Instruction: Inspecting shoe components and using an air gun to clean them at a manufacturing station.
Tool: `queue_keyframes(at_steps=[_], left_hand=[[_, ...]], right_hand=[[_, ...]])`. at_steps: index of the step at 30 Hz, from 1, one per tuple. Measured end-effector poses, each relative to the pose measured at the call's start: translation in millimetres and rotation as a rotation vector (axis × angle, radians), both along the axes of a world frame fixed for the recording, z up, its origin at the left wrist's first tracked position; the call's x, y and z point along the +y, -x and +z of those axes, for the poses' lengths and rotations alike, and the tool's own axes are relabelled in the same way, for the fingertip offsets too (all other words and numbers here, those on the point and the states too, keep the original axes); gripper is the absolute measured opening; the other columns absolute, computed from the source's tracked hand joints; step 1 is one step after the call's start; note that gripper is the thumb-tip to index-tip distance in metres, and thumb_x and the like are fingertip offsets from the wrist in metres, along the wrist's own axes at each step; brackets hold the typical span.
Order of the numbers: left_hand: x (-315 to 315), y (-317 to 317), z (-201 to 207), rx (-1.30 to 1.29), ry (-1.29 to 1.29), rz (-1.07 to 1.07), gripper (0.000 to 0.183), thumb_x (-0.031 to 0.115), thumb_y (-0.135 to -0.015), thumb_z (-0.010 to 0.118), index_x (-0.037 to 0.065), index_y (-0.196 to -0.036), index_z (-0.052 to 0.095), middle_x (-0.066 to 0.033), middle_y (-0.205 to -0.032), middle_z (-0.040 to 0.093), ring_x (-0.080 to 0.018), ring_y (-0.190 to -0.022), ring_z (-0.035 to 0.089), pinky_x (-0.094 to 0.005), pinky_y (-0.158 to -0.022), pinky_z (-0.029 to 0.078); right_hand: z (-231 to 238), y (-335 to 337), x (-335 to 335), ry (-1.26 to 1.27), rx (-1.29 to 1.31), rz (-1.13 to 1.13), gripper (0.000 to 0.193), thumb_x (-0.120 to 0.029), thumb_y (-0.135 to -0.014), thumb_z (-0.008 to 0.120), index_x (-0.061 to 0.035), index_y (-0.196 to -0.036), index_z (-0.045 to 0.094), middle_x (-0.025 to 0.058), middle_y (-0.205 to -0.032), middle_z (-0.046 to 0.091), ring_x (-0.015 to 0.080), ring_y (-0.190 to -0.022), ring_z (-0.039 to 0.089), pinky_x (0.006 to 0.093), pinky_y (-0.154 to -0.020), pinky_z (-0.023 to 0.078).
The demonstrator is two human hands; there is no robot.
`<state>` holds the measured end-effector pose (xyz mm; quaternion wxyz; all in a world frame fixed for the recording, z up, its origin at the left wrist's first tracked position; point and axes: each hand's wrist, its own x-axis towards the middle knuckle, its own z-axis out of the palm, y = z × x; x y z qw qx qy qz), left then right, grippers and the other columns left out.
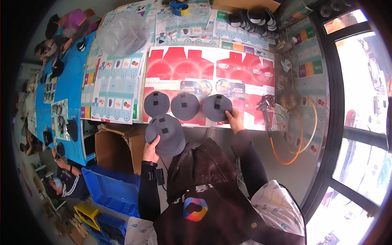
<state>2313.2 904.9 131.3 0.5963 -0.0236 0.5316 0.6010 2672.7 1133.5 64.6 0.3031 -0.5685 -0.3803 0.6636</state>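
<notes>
Low on the left stand an open cardboard box point(114, 148), a blue bin point(112, 191) and a yellow crate point(86, 214), their contents too unclear to tell. At the near edge of a red sheet point(179, 72), the left hand point(151, 151) pinches the rim of a large gray pad point(171, 141), thumb on top and the other fingers hidden beneath. On the sheet lie a left pad point(157, 107), a middle pad point(185, 110) and a right pad point(213, 112), whose right rim the right hand point(235, 122) grips, fingers nearly closed.
</notes>
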Motion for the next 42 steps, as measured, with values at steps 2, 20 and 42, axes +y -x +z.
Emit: queue_keyframes(at_steps=[2,20,42], left_hand=[[-5,-13,0,0.011,0.028,0.021,0.046,0.011,-0.100,0.070,-0.001,-0.142,0.055,-0.0133,-0.138,0.064,-0.0280,-0.124,0.064,-0.0447,-0.106,0.053],[102,-107,29,0.085,-0.069,-0.259,0.049,0.007,-0.095,0.076,-0.004,-0.140,0.058,-0.0110,-0.131,0.068,-0.0206,-0.114,0.067,-0.0370,-0.100,0.054],[59,-66,23,0.039,0.011,-0.098,0.048,0.013,-0.100,0.071,0.002,-0.144,0.055,-0.0108,-0.140,0.063,-0.0261,-0.125,0.064,-0.0448,-0.107,0.052]], right_hand=[[-3,4,6,-0.008,0.023,0.039,0.024,-0.004,-0.105,0.057,0.0042,-0.127,0.061,0.0115,-0.108,0.071,0.0204,-0.080,0.072,0.0348,-0.061,0.067],[91,31,-14,-0.223,-0.407,0.385,0.039,-0.030,-0.089,0.085,0.0045,-0.097,0.068,0.0094,-0.087,0.074,0.0179,-0.079,0.067,0.0344,-0.080,0.056],[-2,-153,74,-0.217,-0.666,0.346,0.039,-0.030,-0.092,0.079,0.0031,-0.111,0.070,0.0159,-0.089,0.075,0.0274,-0.080,0.072,0.0391,-0.075,0.056]])
